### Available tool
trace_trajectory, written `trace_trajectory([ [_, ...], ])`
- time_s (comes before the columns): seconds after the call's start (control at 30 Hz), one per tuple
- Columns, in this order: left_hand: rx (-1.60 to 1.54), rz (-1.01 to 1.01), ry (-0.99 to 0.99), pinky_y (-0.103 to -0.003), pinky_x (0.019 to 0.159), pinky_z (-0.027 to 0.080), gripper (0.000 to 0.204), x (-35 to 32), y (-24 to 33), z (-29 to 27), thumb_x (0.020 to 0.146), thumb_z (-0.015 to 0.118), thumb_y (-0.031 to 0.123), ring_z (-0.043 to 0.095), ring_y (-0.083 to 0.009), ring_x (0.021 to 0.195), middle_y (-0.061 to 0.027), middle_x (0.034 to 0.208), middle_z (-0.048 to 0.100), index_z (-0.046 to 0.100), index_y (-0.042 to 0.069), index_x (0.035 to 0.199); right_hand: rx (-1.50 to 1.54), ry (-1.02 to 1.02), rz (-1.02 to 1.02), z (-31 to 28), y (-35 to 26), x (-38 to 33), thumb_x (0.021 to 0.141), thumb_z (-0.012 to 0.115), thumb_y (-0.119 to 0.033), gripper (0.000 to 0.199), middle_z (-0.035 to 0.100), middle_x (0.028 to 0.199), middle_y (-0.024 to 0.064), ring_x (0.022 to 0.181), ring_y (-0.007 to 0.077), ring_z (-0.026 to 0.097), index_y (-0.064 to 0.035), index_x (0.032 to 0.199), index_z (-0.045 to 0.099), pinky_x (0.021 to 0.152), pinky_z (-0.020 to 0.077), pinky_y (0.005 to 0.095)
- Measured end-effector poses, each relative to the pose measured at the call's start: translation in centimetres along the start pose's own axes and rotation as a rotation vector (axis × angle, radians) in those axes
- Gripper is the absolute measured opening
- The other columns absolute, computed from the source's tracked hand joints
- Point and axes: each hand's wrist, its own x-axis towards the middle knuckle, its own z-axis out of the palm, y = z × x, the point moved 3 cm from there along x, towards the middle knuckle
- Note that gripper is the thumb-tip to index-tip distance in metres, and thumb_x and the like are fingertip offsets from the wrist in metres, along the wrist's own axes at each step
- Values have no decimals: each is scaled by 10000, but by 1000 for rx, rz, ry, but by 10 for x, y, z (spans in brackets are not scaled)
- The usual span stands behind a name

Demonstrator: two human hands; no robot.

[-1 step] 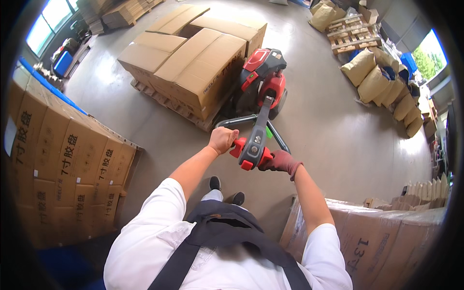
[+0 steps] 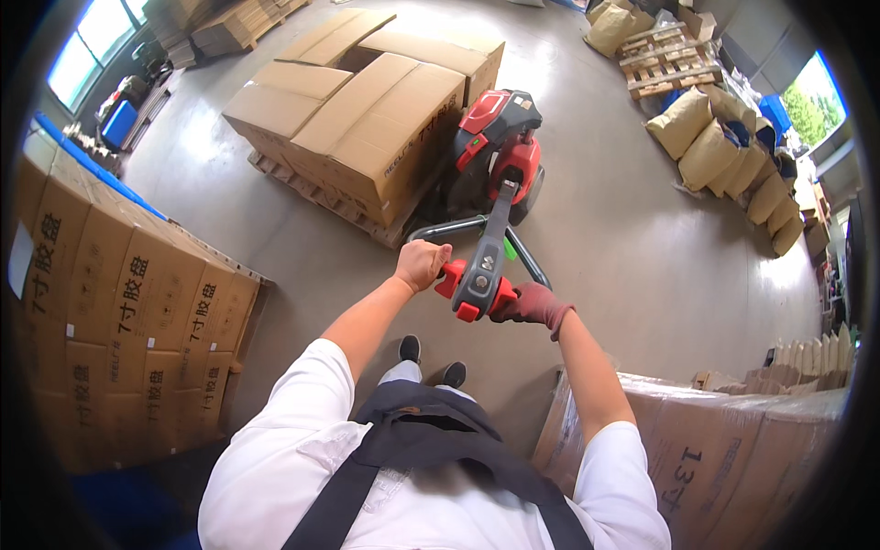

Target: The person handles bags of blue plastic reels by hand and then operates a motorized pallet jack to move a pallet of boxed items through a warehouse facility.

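Note:
My bare left hand (image 2: 423, 265) is closed round the left grip of a red and dark grey electric pallet jack (image 2: 518, 165). On the right grip of its tiller handle (image 2: 483, 275) my right hand (image 2: 534, 306), in a dark red glove, is curled, fingers partly hidden. A bent grey bar of the handle passes beyond both hands. The pallet jack stands against a wooden pallet (image 2: 321, 200) stacked with large brown cartons (image 2: 380, 124). Its forks are hidden from this view.
Stacked cartons (image 2: 137, 284) stand close on my left. Film-wrapped cartons (image 2: 678, 449) stand close on my right. Filled sacks (image 2: 710, 151) and wooden pallets (image 2: 669, 64) line the far right. Grey floor (image 2: 632, 247) lies between. Flat cardboard (image 2: 225, 27) is stacked at the far left.

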Motion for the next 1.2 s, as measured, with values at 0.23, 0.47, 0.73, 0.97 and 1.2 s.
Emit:
trace_trajectory([
  [0.23,14,-17,-17,-425,579,442,545,-20,39,-8,976,316,390,577,-350,622,-124,606,593,599,114,603,-105,31,-94,9,13,-31,696,697,-438,451,673,881,116,840,261,631,-82,971,665,748,477,329],
  [0.47,7,32,-45,-419,578,445,530,-93,81,-16,971,335,379,576,-337,607,-109,589,590,583,119,581,-130,-15,-85,67,14,-89,693,689,-511,515,670,874,150,848,304,630,-66,952,671,765,484,359],
  [0.73,3,154,-44,-390,563,412,418,-227,137,-30,954,364,289,549,-297,561,-64,565,558,546,135,610,-268,-4,-157,192,35,-161,679,661,-560,554,662,835,176,813,327,629,-53,901,666,731,488,369],
  [0.97,-18,156,-52,-389,545,405,356,-389,200,-54,925,413,261,555,-282,557,-67,565,547,532,131,615,-287,-189,-141,326,26,-262,700,636,-541,523,652,930,201,918,377,602,-78,941,662,798,477,426],
  [1.2,-24,95,15,-393,553,407,408,-535,241,-80,935,405,298,541,-299,551,-87,557,540,533,120,592,-178,-98,-319,456,18,-346,707,675,-547,531,651,964,183,925,373,599,-110,1006,644,791,472,436],
])
